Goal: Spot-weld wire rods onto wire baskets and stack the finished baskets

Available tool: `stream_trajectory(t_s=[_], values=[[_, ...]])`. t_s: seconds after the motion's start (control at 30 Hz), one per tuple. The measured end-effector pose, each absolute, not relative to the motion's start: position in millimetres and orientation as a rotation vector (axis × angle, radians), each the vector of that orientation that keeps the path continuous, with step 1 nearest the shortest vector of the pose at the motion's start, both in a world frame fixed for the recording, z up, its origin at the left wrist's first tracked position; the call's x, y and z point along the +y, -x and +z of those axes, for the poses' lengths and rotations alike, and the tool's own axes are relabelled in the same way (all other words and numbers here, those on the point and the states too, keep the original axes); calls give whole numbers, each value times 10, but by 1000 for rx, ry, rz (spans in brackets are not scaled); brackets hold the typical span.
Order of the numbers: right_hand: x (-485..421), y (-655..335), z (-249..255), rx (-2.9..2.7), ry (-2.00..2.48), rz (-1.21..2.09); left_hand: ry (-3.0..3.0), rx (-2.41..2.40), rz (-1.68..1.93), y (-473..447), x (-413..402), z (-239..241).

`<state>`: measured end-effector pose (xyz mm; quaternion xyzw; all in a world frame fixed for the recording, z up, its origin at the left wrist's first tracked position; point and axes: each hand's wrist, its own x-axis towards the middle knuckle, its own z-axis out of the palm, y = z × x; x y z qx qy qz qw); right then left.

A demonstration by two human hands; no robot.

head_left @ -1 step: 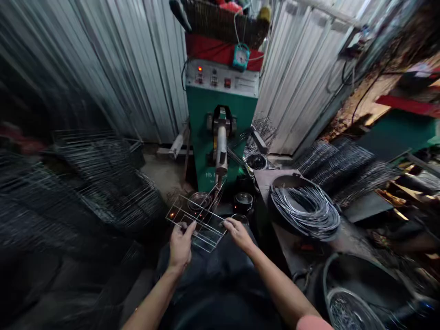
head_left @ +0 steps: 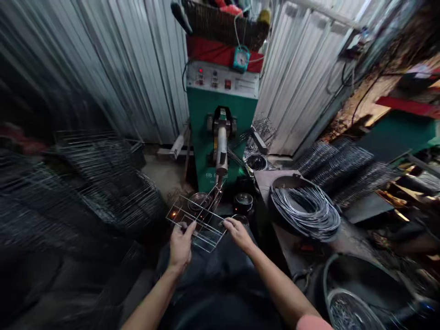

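Observation:
A wire rack (head_left: 202,224) of thin metal rods is held tilted in front of the green machine (head_left: 202,137). My left hand (head_left: 181,245) is closed on its near left edge, thumb on top. On the rack's right corner, my right hand (head_left: 238,233) pinches the wire. The far part of the rack lies close below the machine's metal arm (head_left: 222,149), by the electrode tip (head_left: 218,179); whether they touch I cannot tell. A small orange glow shows near the rack's left corner.
Stacked wire racks (head_left: 113,183) stand on the left. To the right, a pan (head_left: 290,182) holds coiled wire (head_left: 309,213) on a bench. A large black tub (head_left: 369,266) with a bowl (head_left: 343,293) sits at lower right. Small round containers (head_left: 243,201) stand below the machine.

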<state>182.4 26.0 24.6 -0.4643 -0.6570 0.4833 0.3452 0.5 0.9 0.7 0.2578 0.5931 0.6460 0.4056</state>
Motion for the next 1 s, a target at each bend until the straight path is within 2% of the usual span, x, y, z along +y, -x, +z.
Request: stream_trajectory(t_s=[0.53,0.7,0.8,0.87,0.93,1.0], values=[[184,-1773,196,-1580,1113,1358,-511,1374,1614,42,32,119],[-216,-1688,522,-1560,1064,1446,-597,1210,1405,228,-384,112],[-318,-1633,881,-1472,1028,1443,-993,1362,1484,395,-817,33],[-263,-1588,1071,-1362,1028,1515,-1626,1478,1455,500,-1083,-34],[-208,-1510,1195,-1237,1063,1628,-2336,1350,1225,562,-1273,-87],[-246,-1401,1269,-1128,1107,1747,-2761,1154,990,534,-1348,-108]])
